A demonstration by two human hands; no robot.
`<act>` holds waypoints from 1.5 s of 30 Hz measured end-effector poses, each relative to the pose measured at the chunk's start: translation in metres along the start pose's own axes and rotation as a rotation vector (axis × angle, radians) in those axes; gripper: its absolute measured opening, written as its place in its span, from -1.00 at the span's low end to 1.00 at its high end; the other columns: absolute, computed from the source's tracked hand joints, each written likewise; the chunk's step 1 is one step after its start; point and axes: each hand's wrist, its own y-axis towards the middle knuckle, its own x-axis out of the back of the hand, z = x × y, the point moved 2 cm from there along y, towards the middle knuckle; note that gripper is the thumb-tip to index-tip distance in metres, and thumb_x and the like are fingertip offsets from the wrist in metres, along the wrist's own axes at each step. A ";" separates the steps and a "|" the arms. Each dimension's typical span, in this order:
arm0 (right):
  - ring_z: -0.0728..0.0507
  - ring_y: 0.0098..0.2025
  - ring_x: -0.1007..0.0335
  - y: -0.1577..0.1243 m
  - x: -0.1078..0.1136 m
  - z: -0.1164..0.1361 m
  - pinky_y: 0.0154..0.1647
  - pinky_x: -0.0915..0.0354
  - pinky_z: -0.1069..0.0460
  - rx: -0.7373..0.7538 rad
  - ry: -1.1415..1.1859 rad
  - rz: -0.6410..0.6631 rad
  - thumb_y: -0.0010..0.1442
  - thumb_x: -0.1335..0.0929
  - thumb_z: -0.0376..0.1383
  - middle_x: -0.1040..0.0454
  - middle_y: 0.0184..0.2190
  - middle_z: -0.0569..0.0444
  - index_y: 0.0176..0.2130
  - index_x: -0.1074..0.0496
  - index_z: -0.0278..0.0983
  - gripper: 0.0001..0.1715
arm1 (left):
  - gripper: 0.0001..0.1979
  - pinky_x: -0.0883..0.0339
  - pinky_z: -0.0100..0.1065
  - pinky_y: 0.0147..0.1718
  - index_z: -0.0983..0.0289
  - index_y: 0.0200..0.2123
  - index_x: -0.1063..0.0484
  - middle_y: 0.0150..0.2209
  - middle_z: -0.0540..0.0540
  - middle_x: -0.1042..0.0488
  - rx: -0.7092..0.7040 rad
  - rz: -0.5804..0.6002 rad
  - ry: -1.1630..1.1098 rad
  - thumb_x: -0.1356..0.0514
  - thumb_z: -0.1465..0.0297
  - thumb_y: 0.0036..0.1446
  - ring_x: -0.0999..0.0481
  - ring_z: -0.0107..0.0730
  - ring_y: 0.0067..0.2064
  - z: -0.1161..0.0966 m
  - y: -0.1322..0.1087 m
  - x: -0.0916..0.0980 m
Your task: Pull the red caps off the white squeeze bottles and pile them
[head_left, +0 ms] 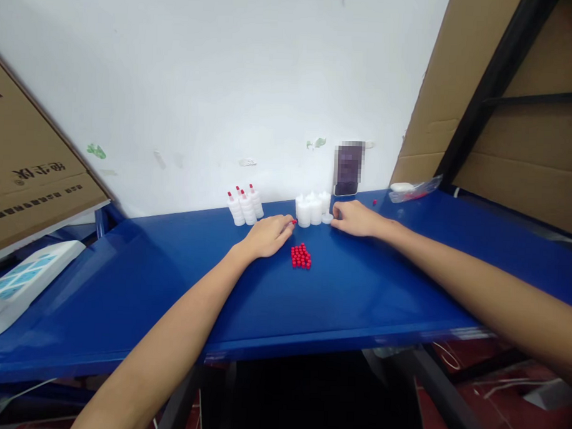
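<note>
My left hand (pixel 269 234) rests low over the blue table with its fingers curled together, a small red cap (pixel 294 221) pinched at the fingertips. Just right of it stands a tight cluster of white plastic bottles (pixel 309 209) with no red on their tops. My right hand (pixel 354 218) is at the cluster's right side. Its thumb and fingers close at the edge of a white plastic piece (pixel 328 219), whose exact shape I cannot make out. Several white bottles with red-tipped nozzles (pixel 246 207) stand upright behind my left hand. Loose red caps (pixel 301 257) lie grouped between my hands, nearer me.
A phone-like dark device (pixel 347 170) leans on the white wall. Right of it lie a single red piece (pixel 374 202) and a clear plastic bag (pixel 416 189). Cardboard (pixel 39 149) flanks the left, above a white-and-blue device (pixel 28 280). The table's front edge (pixel 338 341) runs below.
</note>
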 end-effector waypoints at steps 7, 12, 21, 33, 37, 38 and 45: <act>-0.18 -0.29 -0.45 -0.001 0.002 0.002 -0.33 -0.21 -0.01 0.002 -0.018 0.029 0.19 -0.34 -0.24 -0.55 -0.35 -0.03 -0.40 -0.40 -0.24 -0.85 | -0.63 -0.37 -0.17 -0.17 0.21 -0.11 -0.40 -0.16 0.15 -0.55 0.012 0.009 -0.004 0.15 0.21 0.43 -0.53 -0.16 -0.16 0.000 0.000 0.000; -0.22 -0.35 -0.47 -0.013 0.011 0.017 -0.40 -0.19 -0.04 -0.063 -0.101 0.062 0.19 -0.34 -0.19 -0.55 -0.38 -0.09 -0.47 -0.46 -0.25 -0.74 | -0.63 -0.36 -0.17 -0.19 0.22 -0.13 -0.40 -0.17 0.15 -0.55 0.002 0.006 0.008 0.15 0.21 0.43 -0.53 -0.16 -0.17 0.000 0.000 -0.001; -0.06 -0.53 -0.22 -0.026 0.004 0.054 -0.43 -0.13 -0.01 0.203 0.317 0.234 0.09 -0.31 -0.29 -0.33 -0.65 0.14 -0.62 -0.35 -0.22 -0.73 | -0.63 -0.38 -0.15 -0.16 0.23 -0.09 -0.43 -0.18 0.17 -0.55 -0.020 0.003 0.038 0.12 0.24 0.40 -0.52 -0.13 -0.15 -0.008 -0.001 0.001; -0.05 -0.49 -0.16 -0.015 -0.017 0.070 -0.39 -0.08 0.02 0.208 0.683 -0.109 0.17 -0.29 -0.12 -0.29 -0.58 0.19 -0.38 -0.46 -0.28 -0.70 | -0.67 -0.38 -0.12 -0.14 0.23 -0.08 -0.42 -0.15 0.18 -0.55 -0.065 0.012 0.030 0.09 0.30 0.34 -0.52 -0.09 -0.13 -0.010 0.000 -0.003; -0.04 -0.45 -0.19 -0.015 -0.021 0.076 -0.38 -0.10 0.03 0.315 0.738 -0.007 0.25 -0.32 -0.02 -0.30 -0.53 0.18 -0.39 -0.40 -0.26 -0.63 | -0.71 -0.38 -0.15 -0.17 0.23 -0.17 -0.41 -0.18 0.18 -0.55 -0.062 0.008 0.038 0.07 0.29 0.34 -0.52 -0.10 -0.15 -0.013 -0.001 -0.002; -0.04 -0.46 -0.18 -0.015 -0.022 0.077 -0.38 -0.11 0.04 0.327 0.752 0.025 0.26 -0.31 0.00 -0.30 -0.54 0.19 -0.39 -0.38 -0.26 -0.61 | -0.72 -0.38 -0.15 -0.17 0.24 -0.19 -0.41 -0.19 0.18 -0.54 -0.058 0.011 0.043 0.07 0.29 0.34 -0.52 -0.11 -0.16 -0.013 -0.001 -0.001; -0.07 -0.41 -0.23 -0.013 -0.022 0.079 -0.31 -0.16 0.02 0.361 0.634 0.031 0.38 -0.20 0.00 -0.33 -0.48 0.15 -0.41 -0.26 -0.22 -0.56 | -0.72 -0.36 -0.15 -0.19 0.24 -0.21 -0.39 -0.21 0.18 -0.53 -0.082 0.008 0.066 0.08 0.29 0.36 -0.51 -0.11 -0.18 -0.013 -0.001 -0.001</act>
